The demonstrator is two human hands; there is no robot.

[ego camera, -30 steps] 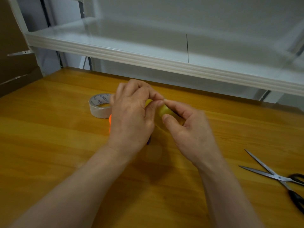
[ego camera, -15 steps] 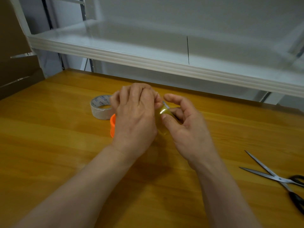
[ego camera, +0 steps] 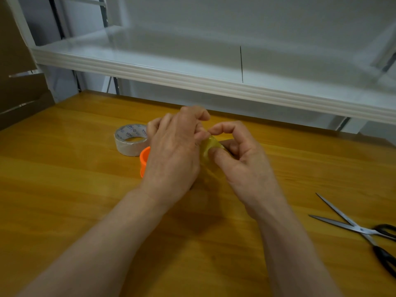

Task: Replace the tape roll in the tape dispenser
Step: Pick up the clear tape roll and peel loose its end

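Observation:
My left hand (ego camera: 173, 155) lies curled over an orange tape dispenser (ego camera: 144, 160), of which only the left edge shows beside the palm. Between both hands sits a yellowish clear tape roll (ego camera: 209, 146). My right hand (ego camera: 242, 159) pinches this roll with thumb and curled fingers, and its thumb presses on the roll's face. The fingertips of both hands meet above the roll. A second roll, grey-white tape with a printed core (ego camera: 131, 139), lies flat on the wooden table (ego camera: 64, 189) just left of my left hand.
Scissors (ego camera: 360, 230) with black handles lie open at the table's right edge. A white shelf (ego camera: 192, 78) overhangs the back of the table. Brown cardboard (ego camera: 19, 93) stands at the far left.
Both hands have shifted slightly and turned the yellowish roll between them; the right thumb now presses on the roll's face. More of the orange dispenser edge shows than one second ago.

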